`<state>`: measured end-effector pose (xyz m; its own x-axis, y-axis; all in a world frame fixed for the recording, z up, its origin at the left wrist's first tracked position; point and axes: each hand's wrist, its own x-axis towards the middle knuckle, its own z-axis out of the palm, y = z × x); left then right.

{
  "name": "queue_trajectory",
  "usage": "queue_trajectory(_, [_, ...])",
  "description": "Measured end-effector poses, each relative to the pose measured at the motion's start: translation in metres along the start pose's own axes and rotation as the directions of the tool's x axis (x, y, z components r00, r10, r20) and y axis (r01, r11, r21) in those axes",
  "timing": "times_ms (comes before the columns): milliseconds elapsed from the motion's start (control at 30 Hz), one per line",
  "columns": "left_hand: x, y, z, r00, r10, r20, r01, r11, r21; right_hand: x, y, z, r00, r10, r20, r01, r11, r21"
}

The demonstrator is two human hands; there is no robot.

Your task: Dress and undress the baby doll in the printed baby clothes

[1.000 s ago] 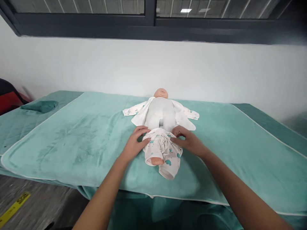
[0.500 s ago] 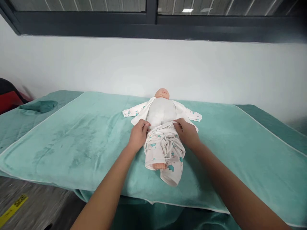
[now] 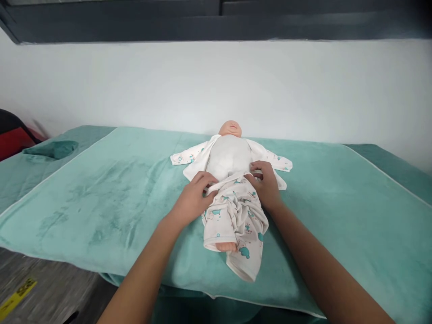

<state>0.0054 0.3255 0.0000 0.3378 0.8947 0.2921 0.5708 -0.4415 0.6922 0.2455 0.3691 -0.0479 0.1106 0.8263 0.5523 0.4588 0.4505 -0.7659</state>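
Note:
A baby doll (image 3: 230,155) lies on its back, head toward the wall, wearing an open white jacket (image 3: 199,165) with printed sleeves spread to both sides. White baby pants (image 3: 248,204) with green animal prints cover its legs up to the waist. At the left of the waistband, my left hand (image 3: 194,198) grips the cloth between curled fingers and thumb. My right hand (image 3: 266,185) pinches the waistband's opposite side. Toes of one foot (image 3: 226,247) poke out of the left pant leg; no foot shows at the right cuff.
A green plush cover (image 3: 101,198) with pale piping spreads over the table. Behind it rises a white wall (image 3: 216,85) below a dark window frame (image 3: 135,27). A red and black object (image 3: 15,139) stands at far left, and yellow tape (image 3: 16,299) marks the floor.
The view has tilted down slightly. My left hand has turned, with its thumb now over the waistband. The waistband sits a little straighter across the doll's belly.

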Motion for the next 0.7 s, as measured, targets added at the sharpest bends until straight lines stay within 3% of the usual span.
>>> queue_trajectory(100, [0.004,-0.003,0.007,0.997,0.018,-0.078,-0.003,0.982,0.191,-0.001,0.0,-0.001,0.991,0.126,0.051,-0.129,0.99,0.059])
queue_trajectory(200, [0.012,-0.008,0.012,0.992,-0.018,-0.124,0.042,0.981,0.188,-0.004,0.003,-0.004,0.967,0.218,0.13,-0.225,0.974,0.039])
queue_trajectory(367, [0.023,-0.014,0.018,0.963,-0.213,-0.168,0.196,0.974,-0.112,-0.007,0.018,-0.008,0.922,0.331,0.2,-0.35,0.934,0.071])
queue_trajectory(533, [0.028,-0.017,0.029,0.853,-0.43,-0.295,0.296,0.864,-0.406,-0.006,0.017,-0.008,0.867,0.382,0.319,-0.449,0.877,0.17])
queue_trajectory(633, [0.031,-0.017,0.035,0.798,-0.537,-0.273,0.35,0.782,-0.516,-0.004,0.009,-0.01,0.873,0.339,0.349,-0.411,0.899,0.153])
queue_trajectory(700, [0.032,-0.016,0.036,0.786,-0.579,-0.217,0.351,0.707,-0.615,-0.002,0.007,-0.012,0.895,0.293,0.336,-0.349,0.929,0.121])
